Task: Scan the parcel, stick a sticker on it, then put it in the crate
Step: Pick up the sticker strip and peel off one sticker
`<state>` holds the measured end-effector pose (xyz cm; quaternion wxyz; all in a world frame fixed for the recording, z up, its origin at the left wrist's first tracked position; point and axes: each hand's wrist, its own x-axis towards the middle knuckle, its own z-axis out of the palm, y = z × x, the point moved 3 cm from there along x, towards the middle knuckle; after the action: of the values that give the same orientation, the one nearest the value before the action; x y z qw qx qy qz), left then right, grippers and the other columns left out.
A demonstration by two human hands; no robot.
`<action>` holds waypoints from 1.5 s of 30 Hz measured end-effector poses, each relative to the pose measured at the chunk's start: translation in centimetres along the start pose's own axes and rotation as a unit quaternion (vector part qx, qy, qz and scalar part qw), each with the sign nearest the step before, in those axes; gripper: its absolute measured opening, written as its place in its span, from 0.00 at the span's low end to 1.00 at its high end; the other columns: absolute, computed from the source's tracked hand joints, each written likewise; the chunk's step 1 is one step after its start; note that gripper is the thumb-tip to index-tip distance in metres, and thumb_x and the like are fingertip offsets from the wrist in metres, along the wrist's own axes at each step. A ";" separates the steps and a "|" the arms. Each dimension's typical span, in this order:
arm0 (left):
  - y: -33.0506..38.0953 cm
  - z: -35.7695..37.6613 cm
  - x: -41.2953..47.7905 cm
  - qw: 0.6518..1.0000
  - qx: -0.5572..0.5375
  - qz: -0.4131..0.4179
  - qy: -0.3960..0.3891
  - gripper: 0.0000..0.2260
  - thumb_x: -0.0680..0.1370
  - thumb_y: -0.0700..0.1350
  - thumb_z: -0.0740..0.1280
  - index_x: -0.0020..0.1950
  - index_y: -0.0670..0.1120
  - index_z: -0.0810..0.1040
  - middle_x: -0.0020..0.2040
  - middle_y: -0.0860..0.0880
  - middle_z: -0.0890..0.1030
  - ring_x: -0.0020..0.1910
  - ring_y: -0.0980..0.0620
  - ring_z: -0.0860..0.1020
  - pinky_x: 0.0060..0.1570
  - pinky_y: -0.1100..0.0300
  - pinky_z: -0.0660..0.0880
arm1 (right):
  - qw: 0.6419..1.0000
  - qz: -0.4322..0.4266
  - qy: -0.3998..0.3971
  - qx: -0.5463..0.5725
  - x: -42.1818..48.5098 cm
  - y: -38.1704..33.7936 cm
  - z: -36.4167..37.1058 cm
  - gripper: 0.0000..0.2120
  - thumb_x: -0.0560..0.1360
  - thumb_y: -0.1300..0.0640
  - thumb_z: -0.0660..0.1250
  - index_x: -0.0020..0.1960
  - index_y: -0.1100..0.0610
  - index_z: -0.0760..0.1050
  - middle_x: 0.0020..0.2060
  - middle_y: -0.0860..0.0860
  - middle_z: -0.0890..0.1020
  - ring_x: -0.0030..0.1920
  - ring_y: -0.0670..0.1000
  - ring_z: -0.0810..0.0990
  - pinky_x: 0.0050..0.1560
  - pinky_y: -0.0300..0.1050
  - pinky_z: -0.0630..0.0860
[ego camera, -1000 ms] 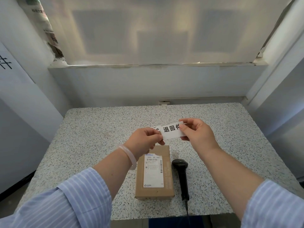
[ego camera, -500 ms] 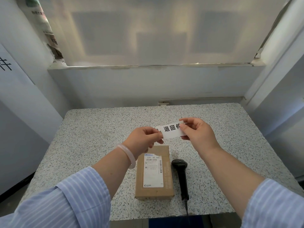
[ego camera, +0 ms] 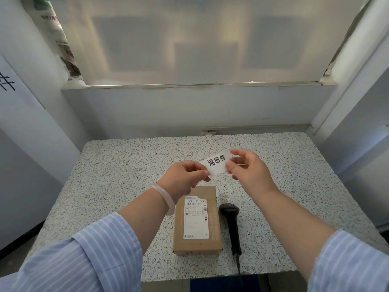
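1. Head view, risks: the sticker point(ego camera: 216, 164) hangs in the air between both hands, above the far end of the parcel point(ego camera: 197, 220). It looks thin and floppy, so it could curl and stick to itself or to a fingertip — likelier if the backing is already partly off, which I cannot tell. Laid down askew, it might cover the barcode on the shipping label point(ego camera: 196, 217). The scanner point(ego camera: 230, 220) lies just beside the parcel's right edge; a careless wrist could knock it toward the table point(ego camera: 117, 165) edge. The crate's position is unclear, though a blue edge shows below the table front.

2. Head view, pose: the left hand point(ego camera: 182, 178) pinches the sticker's near-left corner between thumb and forefinger, wrist bent, a pale bracelet point(ego camera: 163, 197) on it. The right hand point(ego camera: 249, 170) grips the far-right end, fingers curled loosely — thumb on top. Both forearms reach forward over the parcel, which rests flat and untouched.
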<state>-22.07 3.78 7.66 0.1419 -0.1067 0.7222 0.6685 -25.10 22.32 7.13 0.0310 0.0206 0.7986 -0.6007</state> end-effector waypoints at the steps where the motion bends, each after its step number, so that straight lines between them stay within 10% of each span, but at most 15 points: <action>1: 0.0 0.0 0.0 1.000 -0.002 -0.001 0.001 0.01 0.75 0.38 0.70 0.43 0.42 0.82 0.37 0.48 0.84 0.25 0.56 0.66 0.26 0.64 0.63 | 0.999 -0.016 0.008 -0.042 -0.1 -0.1 0.0 0.15 0.74 0.56 0.71 0.59 0.48 0.74 0.51 0.48 0.79 0.50 0.47 0.79 0.46 0.39 0.77; 10: 0.1 0.0 -0.1 0.998 0.033 0.035 0.029 0.03 0.75 0.41 0.70 0.43 0.42 0.82 0.36 0.49 0.84 0.25 0.59 0.70 0.28 0.66 0.67 | 0.959 -0.168 -0.020 -0.228 -1.8 -1.8 1.1 0.07 0.72 0.47 0.71 0.47 0.48 0.82 0.49 0.43 0.78 0.55 0.44 0.73 0.57 0.41 0.67; 18: 0.2 0.1 -0.1 0.979 0.166 0.108 0.055 0.03 0.75 0.43 0.70 0.43 0.46 0.83 0.38 0.51 0.85 0.31 0.58 0.75 0.35 0.64 0.76 | 0.967 -0.132 -0.078 -0.204 -2.0 -1.9 2.1 0.06 0.73 0.47 0.70 0.47 0.47 0.83 0.43 0.42 0.81 0.45 0.36 0.76 0.42 0.28 0.67; 29: 0.9 0.6 -0.8 0.905 0.370 0.200 0.058 0.06 0.76 0.47 0.66 0.45 0.50 0.83 0.37 0.55 0.81 0.30 0.61 0.71 0.36 0.57 0.75 | 0.974 -0.069 -0.095 -0.192 -2.0 -1.6 2.3 0.04 0.74 0.52 0.69 0.47 0.49 0.82 0.39 0.43 0.83 0.43 0.42 0.81 0.46 0.39 0.77; 40: 0.2 0.5 -0.4 0.955 0.255 0.136 0.067 0.03 0.74 0.45 0.69 0.41 0.51 0.82 0.34 0.57 0.80 0.30 0.59 0.74 0.34 0.62 0.75 | 0.967 -0.100 -0.075 -0.221 -2.2 -1.9 2.5 0.06 0.74 0.53 0.68 0.47 0.50 0.83 0.39 0.44 0.84 0.41 0.43 0.81 0.44 0.42 0.79; 45: 0.4 0.0 -0.5 0.992 0.095 0.083 0.032 0.04 0.76 0.38 0.66 0.44 0.43 0.81 0.38 0.49 0.84 0.26 0.59 0.72 0.32 0.61 0.72 | 0.988 0.097 -0.108 -0.058 -1.4 -0.3 2.0 0.21 0.77 0.45 0.63 0.69 0.49 0.69 0.59 0.46 0.77 0.57 0.49 0.78 0.61 0.51 0.75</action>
<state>-21.78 3.79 8.22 0.0726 -0.0534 0.7927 0.6029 -23.67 20.31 6.92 0.1766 0.0308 0.8185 -0.5458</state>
